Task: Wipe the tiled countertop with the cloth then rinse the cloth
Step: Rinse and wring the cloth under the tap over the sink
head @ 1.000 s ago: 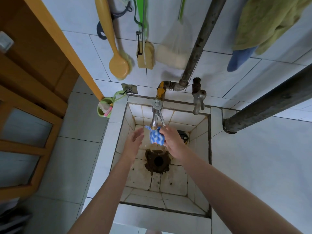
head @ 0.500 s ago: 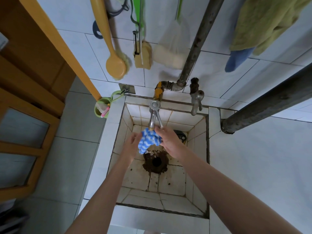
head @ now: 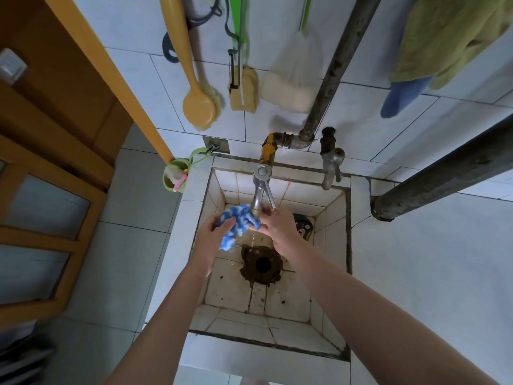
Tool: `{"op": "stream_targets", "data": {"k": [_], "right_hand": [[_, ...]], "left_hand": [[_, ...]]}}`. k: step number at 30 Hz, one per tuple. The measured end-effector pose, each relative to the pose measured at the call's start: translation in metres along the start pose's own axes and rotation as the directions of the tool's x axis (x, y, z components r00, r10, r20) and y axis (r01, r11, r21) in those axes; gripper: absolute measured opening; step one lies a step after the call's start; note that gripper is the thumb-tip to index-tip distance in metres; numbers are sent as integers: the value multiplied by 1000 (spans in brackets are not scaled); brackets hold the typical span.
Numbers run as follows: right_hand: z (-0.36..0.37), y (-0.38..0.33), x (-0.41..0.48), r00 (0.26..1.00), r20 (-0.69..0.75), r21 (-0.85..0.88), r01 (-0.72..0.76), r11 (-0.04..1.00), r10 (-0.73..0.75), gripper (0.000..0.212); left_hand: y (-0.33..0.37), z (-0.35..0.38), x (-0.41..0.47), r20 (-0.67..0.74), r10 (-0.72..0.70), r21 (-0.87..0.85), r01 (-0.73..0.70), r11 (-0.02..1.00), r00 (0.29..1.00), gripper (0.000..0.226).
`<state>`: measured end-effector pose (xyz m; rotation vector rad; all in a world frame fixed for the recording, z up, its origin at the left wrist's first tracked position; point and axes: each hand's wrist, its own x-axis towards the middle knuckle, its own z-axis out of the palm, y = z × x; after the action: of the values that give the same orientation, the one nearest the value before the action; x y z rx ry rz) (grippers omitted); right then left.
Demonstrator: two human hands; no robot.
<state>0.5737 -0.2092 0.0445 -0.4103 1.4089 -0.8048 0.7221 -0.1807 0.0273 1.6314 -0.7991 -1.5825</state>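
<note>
A bunched blue-and-white cloth (head: 236, 225) hangs under the spout of the chrome tap (head: 259, 190), above the tiled sink (head: 336, 245). My left hand (head: 213, 234) grips the cloth from the left, fingers curled around it. On the cloth's right end, just below the spout, my right hand (head: 279, 227) pinches it. Drops of water fall from the cloth toward the dark drain hole (head: 262, 263). The white tiled countertop (head: 430, 273) spreads out to the right of the sink.
A second, older tap (head: 331, 162) sticks out at the sink's back right. Brushes and sponges (head: 200, 104) hang on the wall above, towels (head: 433, 51) at the top right. A thick dark pipe (head: 444, 176) crosses over the countertop. A green cup (head: 175, 176) hangs left of the sink.
The cloth has shifted left and spread out between both hands; my left hand has closed on it. The right hand stays just under the spout.
</note>
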Motion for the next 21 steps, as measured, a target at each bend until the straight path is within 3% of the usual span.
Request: {"op": "stream_targets", "data": {"k": [2,5,10,15,18,21], "right_hand": [[2,-2,2,1000,-20,-14,1,1000,-1,26],[0,3,4,997,60,-70,47,996,-43,27],[-8,9,4,989,125,-333,115,936,-77,30],[-14,4,1,998,56,-84,43,996,-38,7],[-17,5,2,998,40,-75,54,996,-51,10],[-20,9,3,999,13,-77,32,997,-31,27]], "left_hand": [[1,-2,1,29,-7,-18,8,1000,1000,34],[4,-2,2,38,13,-49,-11,999,999,36],[9,3,1,29,16,-83,-14,996,999,32],[9,7,3,41,-21,-104,25,994,999,36],[9,10,5,67,-79,-151,89,985,995,32],[11,18,4,119,-88,-165,107,981,989,32]]}}
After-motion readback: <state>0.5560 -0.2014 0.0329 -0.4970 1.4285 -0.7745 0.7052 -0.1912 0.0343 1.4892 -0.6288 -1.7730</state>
